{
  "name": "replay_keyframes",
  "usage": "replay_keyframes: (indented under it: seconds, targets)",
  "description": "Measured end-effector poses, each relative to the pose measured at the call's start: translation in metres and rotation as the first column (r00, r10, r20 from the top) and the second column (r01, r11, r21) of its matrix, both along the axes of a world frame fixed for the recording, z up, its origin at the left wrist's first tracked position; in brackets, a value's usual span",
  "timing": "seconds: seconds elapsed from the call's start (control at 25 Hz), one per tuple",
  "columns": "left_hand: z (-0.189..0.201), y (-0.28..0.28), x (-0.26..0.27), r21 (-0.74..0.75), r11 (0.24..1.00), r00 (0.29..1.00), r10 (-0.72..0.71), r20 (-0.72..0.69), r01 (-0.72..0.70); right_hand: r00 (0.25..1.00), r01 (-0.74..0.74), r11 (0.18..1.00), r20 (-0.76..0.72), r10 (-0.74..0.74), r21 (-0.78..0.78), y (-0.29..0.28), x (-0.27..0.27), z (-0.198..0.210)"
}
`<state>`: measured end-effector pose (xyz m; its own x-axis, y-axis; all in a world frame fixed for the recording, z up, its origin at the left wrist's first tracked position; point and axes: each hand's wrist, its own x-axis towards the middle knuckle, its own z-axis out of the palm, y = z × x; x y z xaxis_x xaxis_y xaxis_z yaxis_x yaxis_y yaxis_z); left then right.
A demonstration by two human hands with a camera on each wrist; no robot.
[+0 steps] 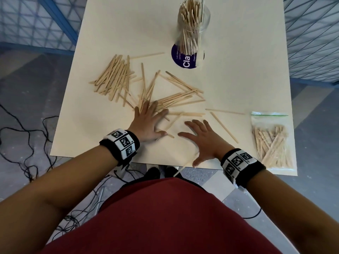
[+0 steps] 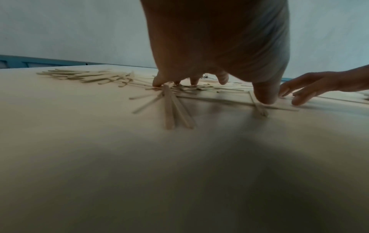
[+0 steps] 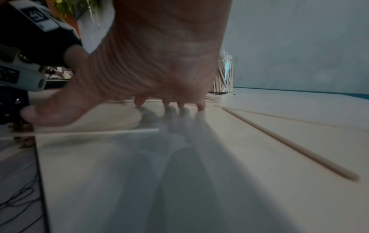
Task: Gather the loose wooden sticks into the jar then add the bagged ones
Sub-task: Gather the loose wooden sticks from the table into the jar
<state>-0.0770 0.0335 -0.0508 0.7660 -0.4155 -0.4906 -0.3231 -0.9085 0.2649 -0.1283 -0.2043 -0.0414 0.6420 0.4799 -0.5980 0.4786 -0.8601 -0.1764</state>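
A clear jar [image 1: 192, 30] packed with upright wooden sticks stands at the back of the white table [image 1: 238, 70]. Loose sticks lie in a heap [image 1: 113, 79] at the left and scattered across the middle [image 1: 176, 96]. A zip bag of sticks [image 1: 273, 143] lies at the right front corner. My left hand [image 1: 148, 121] lies flat with fingers spread, pressing on the near ends of the scattered sticks [image 2: 175, 110]. My right hand [image 1: 201, 136] is spread flat on the table beside it, fingertips [image 3: 200, 107] touching the surface. One stick [image 1: 185, 165] under it pokes over the front edge.
A purple round label [image 1: 185, 57] lies at the jar's foot. Two single sticks [image 1: 223, 127] lie between my right hand and the bag. Black cables [image 1: 27, 143] trail on the floor at the left. The jar [image 3: 223, 75] shows behind my right fingers.
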Motion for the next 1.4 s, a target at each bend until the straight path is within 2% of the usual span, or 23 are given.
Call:
replay_keyframes:
  seconds: [0.08,0.16,0.28,0.36,0.48,0.56,0.64,0.72,0.8,0.84,0.88,1.0,1.08,1.2,1.32,1.4]
  targets:
    - [-0.003,-0.002,-0.001,0.01,1.0,1.0,0.005,0.017,-0.005,1.0,0.012,1.0,0.019,-0.012,0.008,-0.001,-0.001,-0.004]
    - [-0.004,-0.007,0.001,-0.026,0.999,0.999,0.023,0.042,-0.022,0.993,0.109,0.989,0.045,-0.113,0.099,-0.002,0.002,-0.005]
    - [-0.005,-0.018,0.004,-0.184,0.981,0.995,0.076,0.067,-0.062,0.95,0.274,0.93,0.079,-0.301,0.247,0.001,0.009,-0.005]
    - [-0.007,-0.025,0.01,-0.297,0.948,0.989,0.136,0.063,-0.112,0.911,0.334,0.883,0.125,-0.392,0.33,0.005,0.014,-0.006]
    - [-0.001,-0.031,0.021,-0.373,0.918,0.987,0.156,0.033,-0.133,0.893,0.347,0.884,0.177,-0.413,0.314,0.009,0.024,-0.01]
    - [0.007,-0.038,0.031,-0.308,0.948,0.986,0.117,0.121,-0.075,0.893,0.331,0.914,0.234,-0.384,0.235,0.002,0.033,-0.013]
    - [0.012,-0.034,0.031,-0.153,0.979,0.973,0.161,0.164,-0.136,0.876,0.367,0.904,0.244,-0.416,0.221,-0.001,0.037,-0.012]
    - [0.008,-0.028,0.027,-0.019,0.969,0.963,0.245,0.115,-0.245,0.799,0.522,0.802,0.162,-0.579,0.291,-0.009,0.037,-0.007]
    - [0.005,-0.025,0.024,0.041,0.965,0.963,0.253,0.095,-0.258,0.691,0.651,0.68,0.109,-0.715,0.338,-0.022,0.036,-0.003]
    - [0.004,-0.025,0.023,0.027,0.97,0.966,0.238,0.099,-0.241,0.656,0.681,0.653,0.12,-0.745,0.331,-0.027,0.034,-0.003]
    - [0.005,-0.026,0.025,-0.024,0.972,0.967,0.233,0.1,-0.232,0.645,0.69,0.659,0.157,-0.748,0.299,-0.03,0.033,-0.003]
    - [0.009,-0.032,0.03,-0.208,0.949,0.964,0.256,0.075,-0.236,0.68,0.69,0.715,0.24,-0.693,0.112,-0.035,0.025,-0.007]
    - [0.008,-0.035,0.033,-0.269,0.928,0.959,0.281,0.046,-0.259,0.668,0.704,0.703,0.245,-0.703,0.098,-0.038,0.023,-0.011]
    - [0.008,-0.034,0.036,-0.248,0.94,0.967,0.25,0.038,-0.234,0.638,0.725,0.674,0.23,-0.734,0.141,-0.037,0.029,-0.012]
    - [0.014,-0.04,0.037,-0.221,0.943,0.962,0.267,0.058,-0.248,0.675,0.694,0.707,0.218,-0.705,0.135,-0.029,0.035,-0.013]
    - [0.016,-0.048,0.043,-0.151,0.929,0.935,0.349,0.056,-0.338,0.711,0.65,0.744,0.223,-0.667,0.151,-0.022,0.041,-0.014]
